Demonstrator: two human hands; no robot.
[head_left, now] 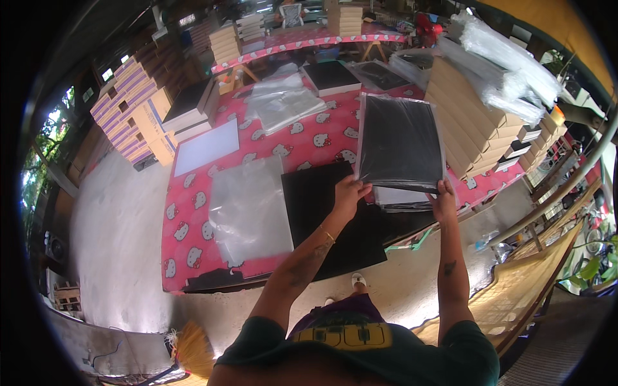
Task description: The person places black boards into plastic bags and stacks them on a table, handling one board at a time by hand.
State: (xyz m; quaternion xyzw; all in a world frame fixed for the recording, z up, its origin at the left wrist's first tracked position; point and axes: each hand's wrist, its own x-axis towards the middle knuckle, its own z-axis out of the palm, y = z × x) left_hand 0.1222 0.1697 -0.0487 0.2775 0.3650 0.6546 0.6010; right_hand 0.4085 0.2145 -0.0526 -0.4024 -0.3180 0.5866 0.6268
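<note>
Shirt, wrapped panel, fingers at near corners

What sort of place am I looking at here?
Probably a small packing workshop. Brown boxes stand stacked, clear plastic sleeves lie on a pink table, and the left hand and right hand hold a flat black piece in clear plastic.

Two hands, two pink-covered tables and one broom show.
</note>
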